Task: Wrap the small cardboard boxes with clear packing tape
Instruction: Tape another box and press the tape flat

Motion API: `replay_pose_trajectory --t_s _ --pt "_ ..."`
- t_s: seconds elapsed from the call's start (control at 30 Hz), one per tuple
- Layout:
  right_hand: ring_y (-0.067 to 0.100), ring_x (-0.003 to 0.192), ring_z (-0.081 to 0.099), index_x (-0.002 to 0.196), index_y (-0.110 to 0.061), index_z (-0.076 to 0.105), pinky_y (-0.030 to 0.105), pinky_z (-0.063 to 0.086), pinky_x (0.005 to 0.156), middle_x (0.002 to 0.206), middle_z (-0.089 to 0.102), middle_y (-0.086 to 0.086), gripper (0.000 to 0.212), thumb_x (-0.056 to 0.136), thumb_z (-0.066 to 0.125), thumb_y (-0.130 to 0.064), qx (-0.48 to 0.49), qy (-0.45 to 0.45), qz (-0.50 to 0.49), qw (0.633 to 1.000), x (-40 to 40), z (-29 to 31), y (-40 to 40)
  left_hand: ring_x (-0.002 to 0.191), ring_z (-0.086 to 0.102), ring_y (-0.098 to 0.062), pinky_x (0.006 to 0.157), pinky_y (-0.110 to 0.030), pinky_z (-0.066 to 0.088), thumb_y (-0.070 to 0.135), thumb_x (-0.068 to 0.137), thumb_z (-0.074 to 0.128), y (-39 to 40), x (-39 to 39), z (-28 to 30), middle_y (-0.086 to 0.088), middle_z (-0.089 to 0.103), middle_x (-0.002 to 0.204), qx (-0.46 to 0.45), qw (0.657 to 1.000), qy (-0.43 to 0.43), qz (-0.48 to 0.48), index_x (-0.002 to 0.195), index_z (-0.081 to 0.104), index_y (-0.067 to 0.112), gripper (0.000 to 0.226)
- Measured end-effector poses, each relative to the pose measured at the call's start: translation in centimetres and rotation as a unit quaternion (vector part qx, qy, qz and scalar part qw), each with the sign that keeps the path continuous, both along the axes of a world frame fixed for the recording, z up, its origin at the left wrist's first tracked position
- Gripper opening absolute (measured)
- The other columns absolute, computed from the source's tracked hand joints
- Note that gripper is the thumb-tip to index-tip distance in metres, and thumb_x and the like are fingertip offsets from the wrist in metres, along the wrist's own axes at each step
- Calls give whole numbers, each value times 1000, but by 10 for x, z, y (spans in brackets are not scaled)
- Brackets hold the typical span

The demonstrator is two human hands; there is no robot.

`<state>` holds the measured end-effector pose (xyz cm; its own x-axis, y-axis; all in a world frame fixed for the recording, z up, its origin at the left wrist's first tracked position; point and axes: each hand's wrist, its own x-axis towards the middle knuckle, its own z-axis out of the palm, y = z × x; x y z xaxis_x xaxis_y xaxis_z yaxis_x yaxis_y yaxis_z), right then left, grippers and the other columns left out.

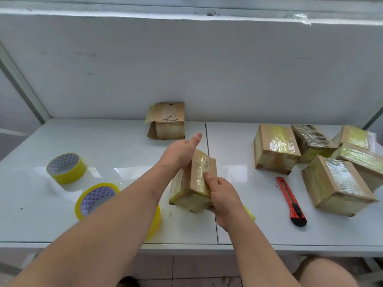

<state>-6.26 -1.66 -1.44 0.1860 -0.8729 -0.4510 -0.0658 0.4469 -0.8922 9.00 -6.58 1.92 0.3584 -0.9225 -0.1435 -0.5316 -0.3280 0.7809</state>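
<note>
The little box [193,179] is tipped up on the white table [116,141], the right hand [222,196] pinching its near corner and the left hand [180,152] flat against its side, and it looks light, stiff and slippery with tape, so hold the edges.

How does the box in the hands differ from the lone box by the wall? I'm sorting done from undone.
The held box is closed and shiny with tape; the box by the wall has a loose side flap. The right hand grips the former; the latter sits untouched. Both are small brown cardboard.
</note>
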Motion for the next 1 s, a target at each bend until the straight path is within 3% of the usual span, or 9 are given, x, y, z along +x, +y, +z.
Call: replay_pose_trajectory --t_s 0.1,0.2,0.27,0.37,0.43,0.5,0.77,0.93,1.0 --pt "29 92 71 111 -9 67 39 58 73 106 75 13 33 101 58 -40 1 3 2 1000 -5 4 -10 117 59 -24 108 -47 41 73 96 34 10 4 -2 0 67 122 -8 996 -71 -47 122 67 23 65" --pt "35 102 70 105 -10 67 45 57 86 106 74 14 25 104 54 -32 -9 27 2 1000 -6 7 -14 94 62 -24 92 -44 50 78 92 27 13 7 -6 1 68 91 -10 987 -141 -74 86 64 25 65" --pt "28 94 66 97 -14 65 44 56 85 102 71 9 26 105 51 -33 -42 84 25 995 -5 5 -12 87 61 -27 83 -42 51 80 89 20 10 6 -3 -1 63 81 -1 979 -188 -78 72 55 23 69" --pt "20 80 55 89 -14 62 35 47 70 87 62 1 37 106 42 -40 -110 154 -3 982 -6 10 -9 97 62 -28 90 -42 50 78 93 12 2 0 -3 -5 69 99 33 965 -240 -96 83 63 24 74" --pt "25 88 59 95 -10 63 39 49 79 91 65 5 49 105 33 -48 -134 174 13 975 -2 17 -4 110 60 -29 97 -42 46 74 96 10 -3 -5 -11 -6 68 115 71 963 -238 -109 107 69 22 80" --pt "28 95 59 105 -11 60 42 49 85 99 65 7 48 104 30 -48 -168 238 57 955 6 13 4 118 58 -31 99 -42 44 69 100 11 -9 -10 -19 -9 66 126 89 960 -241 -107 119 68 17 80" --pt "30 97 58 109 -14 52 39 44 76 103 64 7 41 105 32 -50 -204 338 45 917 13 -1 5 114 59 -35 93 -39 44 56 106 19 -16 -17 -31 -15 66 123 61 958 -273 -66 113 68 9 67" --pt "31 101 60 107 -15 45 36 36 73 109 65 8 41 105 32 -53 -201 364 67 907 15 0 13 112 58 -34 89 -39 42 53 105 23 -19 -9 -31 -15 64 125 81 969 -229 -48 115 66 10 61" --pt "33 104 60 111 -13 47 37 36 74 111 65 10 43 105 33 -53 -200 360 64 909 15 -1 13 100 55 -32 83 -37 41 47 105 28 -17 -7 -33 -16 65 120 69 976 -204 -20 104 66 10 53"
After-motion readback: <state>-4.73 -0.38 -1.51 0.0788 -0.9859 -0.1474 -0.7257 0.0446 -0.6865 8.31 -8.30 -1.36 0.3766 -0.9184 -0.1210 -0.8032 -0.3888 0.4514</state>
